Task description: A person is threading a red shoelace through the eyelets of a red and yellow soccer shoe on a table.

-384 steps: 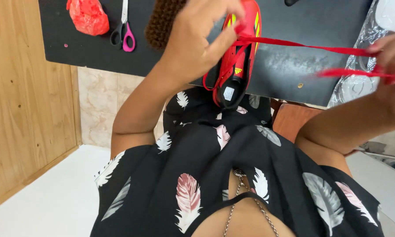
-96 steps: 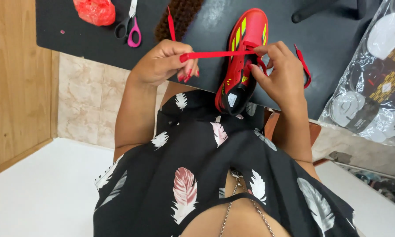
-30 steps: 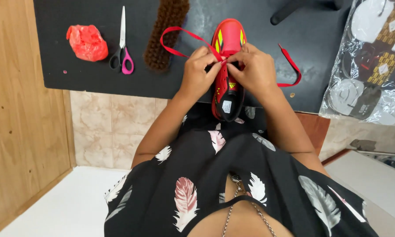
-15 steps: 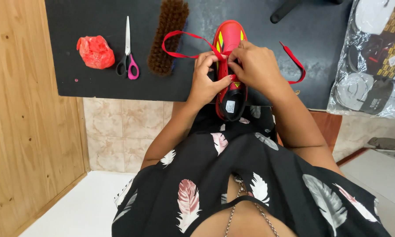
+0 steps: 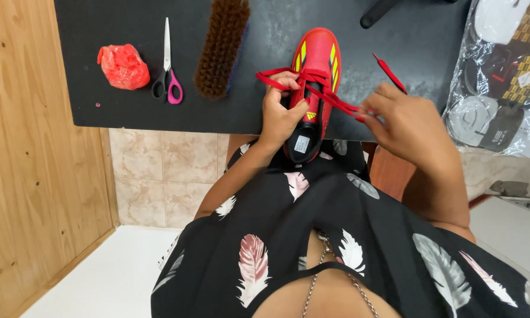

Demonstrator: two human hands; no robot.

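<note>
A red football shoe (image 5: pixel 313 88) lies at the near edge of the black table (image 5: pixel 129 112). The left hand (image 5: pixel 281 112) grips its side, fingers curled. The right hand (image 5: pixel 409 121) pinches the red lace (image 5: pixel 335 100), stretched rightwards. Brush (image 5: pixel 220 47), scissors (image 5: pixel 166 68) lie further left.

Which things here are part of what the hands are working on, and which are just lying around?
In hand:
left hand steadying the red sports shoe
right hand pulling the flat red lace

Lying about:
brown bristle brush
pink-handled scissors
crumpled red plastic lump
clear plastic bag of goods
</note>
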